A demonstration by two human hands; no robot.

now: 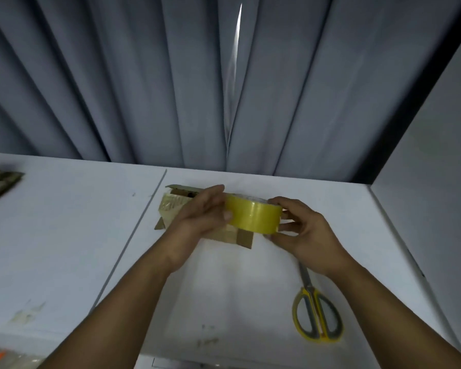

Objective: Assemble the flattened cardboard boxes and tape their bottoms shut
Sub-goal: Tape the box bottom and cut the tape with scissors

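Yellow for the seam: gripping the tape roll point(253, 214) from either side with left hand point(202, 214) and right hand point(304, 230), both closed on it, just above the cardboard box point(175, 206) near the counter's point(64, 235) far edge, likely hunting the loose end, with scissors point(317, 315) kept by the right edge for cutting.

This is a plain packing workstation: a white counter point(59, 235) backed by grey curtains point(117, 75) and a white partition point(431, 169), carrying yellow-handled scissors point(317, 318), a roll of yellow tape point(253, 215), a small cardboard box point(173, 203) and a blurred stack of flattened cardboard point(0, 183) at its left edge.
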